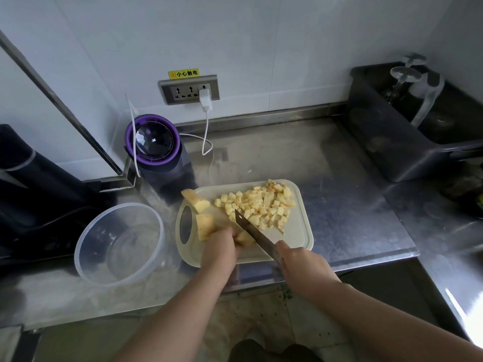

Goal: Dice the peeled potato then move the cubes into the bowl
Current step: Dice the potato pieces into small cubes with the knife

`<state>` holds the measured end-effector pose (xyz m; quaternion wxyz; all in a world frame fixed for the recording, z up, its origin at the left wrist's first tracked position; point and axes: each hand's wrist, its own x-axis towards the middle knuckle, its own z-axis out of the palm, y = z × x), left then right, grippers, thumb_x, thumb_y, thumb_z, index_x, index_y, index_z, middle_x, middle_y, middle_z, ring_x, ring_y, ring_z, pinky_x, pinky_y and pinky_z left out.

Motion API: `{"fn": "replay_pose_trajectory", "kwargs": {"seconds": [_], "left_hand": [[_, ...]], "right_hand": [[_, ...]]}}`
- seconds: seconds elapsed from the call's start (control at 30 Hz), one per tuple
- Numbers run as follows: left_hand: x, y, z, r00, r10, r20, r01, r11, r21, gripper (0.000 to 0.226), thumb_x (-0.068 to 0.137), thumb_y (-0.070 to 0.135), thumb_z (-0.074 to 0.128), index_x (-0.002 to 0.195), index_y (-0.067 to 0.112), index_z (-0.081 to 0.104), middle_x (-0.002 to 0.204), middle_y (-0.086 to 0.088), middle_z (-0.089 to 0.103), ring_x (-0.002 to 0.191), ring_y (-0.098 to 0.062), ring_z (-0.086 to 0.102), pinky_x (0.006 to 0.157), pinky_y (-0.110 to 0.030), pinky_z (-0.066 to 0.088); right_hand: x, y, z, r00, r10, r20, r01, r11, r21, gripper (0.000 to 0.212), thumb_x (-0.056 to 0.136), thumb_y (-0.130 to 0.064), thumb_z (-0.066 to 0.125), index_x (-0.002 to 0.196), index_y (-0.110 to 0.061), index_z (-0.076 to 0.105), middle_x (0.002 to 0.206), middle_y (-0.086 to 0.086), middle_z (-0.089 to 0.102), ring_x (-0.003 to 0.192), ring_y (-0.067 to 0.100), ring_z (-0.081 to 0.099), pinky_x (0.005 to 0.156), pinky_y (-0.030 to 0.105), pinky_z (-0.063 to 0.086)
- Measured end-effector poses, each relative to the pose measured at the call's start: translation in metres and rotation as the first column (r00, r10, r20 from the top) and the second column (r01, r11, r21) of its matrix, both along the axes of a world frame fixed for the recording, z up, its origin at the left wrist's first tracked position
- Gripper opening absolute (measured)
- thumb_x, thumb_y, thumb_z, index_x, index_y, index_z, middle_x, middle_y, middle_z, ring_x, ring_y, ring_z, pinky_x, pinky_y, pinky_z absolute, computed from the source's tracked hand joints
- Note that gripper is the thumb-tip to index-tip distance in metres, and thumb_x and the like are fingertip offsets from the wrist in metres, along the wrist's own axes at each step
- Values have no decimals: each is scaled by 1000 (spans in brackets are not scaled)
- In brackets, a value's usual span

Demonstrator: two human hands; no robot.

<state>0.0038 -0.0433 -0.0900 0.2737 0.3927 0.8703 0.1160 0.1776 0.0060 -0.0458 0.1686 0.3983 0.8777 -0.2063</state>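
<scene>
dicing's mid-way — left grip (220,246) curled on a potato chunk (247,240), right grip (300,262) wrapped round the knife (251,228) — next cut wants a steady hold.

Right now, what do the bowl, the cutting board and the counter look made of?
Bowl: clear plastic by the look, slightly frosted; the counter shows through it. Cutting board: probably matte cream plastic, with a moulded handle hole. Counter: brushed stainless steel, judging by its grey sheen and reflections.
</scene>
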Motion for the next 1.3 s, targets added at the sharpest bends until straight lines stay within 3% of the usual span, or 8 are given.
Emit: {"fn": "replay_pose_trajectory", "kwargs": {"seconds": [0.13, 0.27, 0.37, 0.47, 0.7, 0.9, 1.1, 1.3], "left_hand": [[3, 1, 0, 997, -8, -72, 11, 999, 40, 19, 90, 24, 65, 106, 15, 64, 103, -3, 67, 93, -20, 64, 77, -30, 50], [0, 1, -1, 999, 17, -48, -15, 999, 46, 21, 89, 25, 66, 108, 15, 66, 103, -3, 69, 95, -21, 65, 78, -31, 50], [0, 4, -2, 998, 35, 47, -38, 997, 63, 33, 85, 28, 72, 115, 15, 65, 110, -2, 69, 102, -19, 64, 86, -31, 51], [-2, 6, -1, 980, 92, 174, -111, 988, 103, 39, 84, 37, 71, 114, 13, 66, 107, 0, 69, 98, -18, 64, 78, -27, 48], [1, 2, -2, 951, 192, 244, -243, 949, 202, 12, 90, 24, 64, 95, 14, 70, 92, 0, 71, 84, -15, 64, 75, -28, 50], [2, -1, -7, 927, 221, 303, -296, 927, 231, 14, 89, 25, 66, 95, 13, 69, 90, -3, 72, 86, -19, 68, 82, -39, 56], [4, -3, -6, 913, 238, 332, -326, 914, 240, 15, 89, 22, 65, 98, 11, 70, 90, 0, 71, 87, -19, 66, 80, -33, 52], [4, -3, -7, 916, 246, 316, -326, 917, 231, 13, 88, 19, 66, 97, 11, 70, 92, -1, 72, 88, -20, 66, 81, -36, 54]], "right_hand": [[0, -1, 1, 1000, 26, -2, -26, 1000, -14, 36, 99, -16, 51, 131, -23, 35, 84, -3, 53, 66, 10, 56, 52, 17, 40], [-3, -2, 2, 999, 53, -1, -53, 998, 21, 36, 99, -10, 47, 132, -20, 35, 83, -2, 51, 57, 9, 47, 48, 17, 31], [-4, -3, 1, 998, 69, 2, -69, 997, 32, 38, 99, -10, 47, 134, -20, 36, 85, -2, 51, 61, 12, 48, 50, 18, 34], [-4, -3, 1, 998, 61, 0, -61, 998, 27, 38, 99, -10, 47, 134, -20, 36, 85, -2, 52, 66, 15, 53, 56, 22, 39], [-6, 1, 3, 1000, 20, -21, -20, 1000, -5, 33, 99, -19, 52, 128, -24, 36, 78, -5, 52, 64, 9, 55, 50, 17, 37], [-9, 3, 18, 1000, -18, -18, 18, 1000, 8, 38, 96, -9, 49, 128, -24, 35, 84, 0, 59, 68, 18, 62, 64, 33, 57], [-7, -5, 21, 998, 56, -14, -55, 998, 23, 38, 97, -7, 46, 131, -21, 36, 80, -1, 52, 62, 14, 52, 52, 23, 40], [-7, -7, 20, 998, 54, -24, -53, 998, 28, 41, 97, -7, 48, 133, -22, 36, 94, 3, 64, 74, 18, 64, 65, 30, 56]]}}
